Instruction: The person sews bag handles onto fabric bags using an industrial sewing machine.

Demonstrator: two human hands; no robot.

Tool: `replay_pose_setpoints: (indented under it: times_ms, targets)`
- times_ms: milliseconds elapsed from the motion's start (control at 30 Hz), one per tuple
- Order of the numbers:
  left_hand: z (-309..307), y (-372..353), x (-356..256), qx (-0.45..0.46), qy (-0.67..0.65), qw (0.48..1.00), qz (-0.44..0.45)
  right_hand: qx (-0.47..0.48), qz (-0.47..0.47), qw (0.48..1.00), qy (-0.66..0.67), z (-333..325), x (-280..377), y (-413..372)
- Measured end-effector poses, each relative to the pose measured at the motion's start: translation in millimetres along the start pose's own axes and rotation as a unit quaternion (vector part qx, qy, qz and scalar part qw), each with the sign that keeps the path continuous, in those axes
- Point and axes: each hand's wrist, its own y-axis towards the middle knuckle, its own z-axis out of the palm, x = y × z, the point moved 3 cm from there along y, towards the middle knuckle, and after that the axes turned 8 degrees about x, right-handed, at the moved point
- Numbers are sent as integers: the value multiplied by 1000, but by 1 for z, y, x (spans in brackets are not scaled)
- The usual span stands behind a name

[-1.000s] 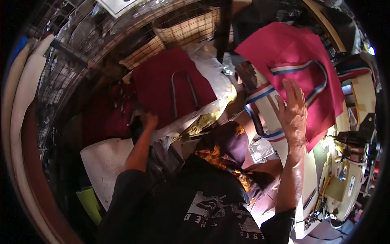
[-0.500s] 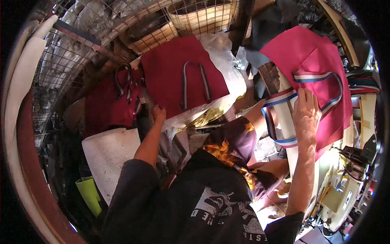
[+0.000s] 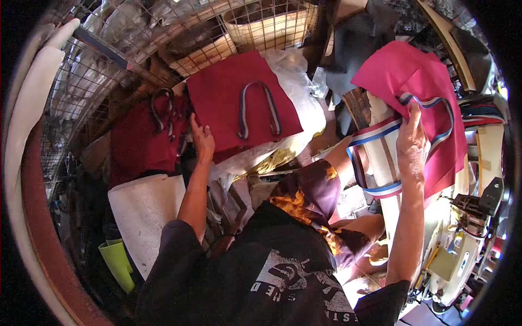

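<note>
My left hand [image 3: 202,140] is open at the left edge of a flat red fabric piece [image 3: 234,87], with its fingers apart. A dark striped strap loop [image 3: 244,111] lies on that piece. Further left is a darker heap of red fabric [image 3: 142,138] with striped straps. On the right, my right hand [image 3: 412,142] is closed on a red, white and blue striped strap [image 3: 375,136]. That strap hangs in a loop over a pale board, beside draped red fabric [image 3: 435,81].
Clear plastic [image 3: 304,87] lies under the middle fabric. A wire grid [image 3: 212,27] stands behind. At lower left are a white sheet [image 3: 147,212] and a green roll [image 3: 116,263]. A sewing machine [image 3: 462,266] is at lower right.
My left hand has moved up and slightly left along the fabric edge, its fingers now more spread. My right hand has shifted slightly, gripping the strap higher up.
</note>
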Motion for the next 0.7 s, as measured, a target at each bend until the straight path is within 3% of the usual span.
replay_pose_setpoints:
  times_ms: [33, 67, 100, 133, 200, 233, 267, 333, 433, 533, 633, 700]
  targets:
    - [-4, 1, -18, -31, -39, 998, 50, -18, -22, 1000, -8, -6, 9, 4]
    - [-8, 5, -24, 28, -28, 999, 35, -37, -43, 998, -16, -10, 15, 8]
    - [-13, 9, -27, 88, -17, 996, 21, 13, 2, 999, -34, -8, 8, 13]
    - [-14, 13, -29, 148, -6, 989, 8, -24, -27, 998, -42, -10, -2, 20]
    - [-14, 21, -31, 157, -103, 981, -45, -95, -83, 990, -59, -12, -22, 37]
    - [-14, 23, -30, 161, -151, 973, -73, -90, -53, 993, -46, -21, -31, 43]
    - [-16, 24, -34, 163, -150, 973, -68, -174, -98, 978, -52, -44, -21, 51]
    - [-22, 27, -50, 169, -146, 973, -57, -242, -75, 967, 11, -76, -13, 68]
    - [-36, 12, -96, 192, -189, 960, -76, -300, -69, 951, -1, -122, 43, 74]
    - [-46, 6, -107, 217, -231, 944, -95, -274, -177, 933, 149, -127, 106, 63]
    - [-53, -3, -131, 254, -309, 910, -111, -253, -328, 875, 252, -101, 189, 42]
    - [-53, -6, -137, 269, -428, 849, -154, -187, -343, 895, 214, -66, 217, 22]
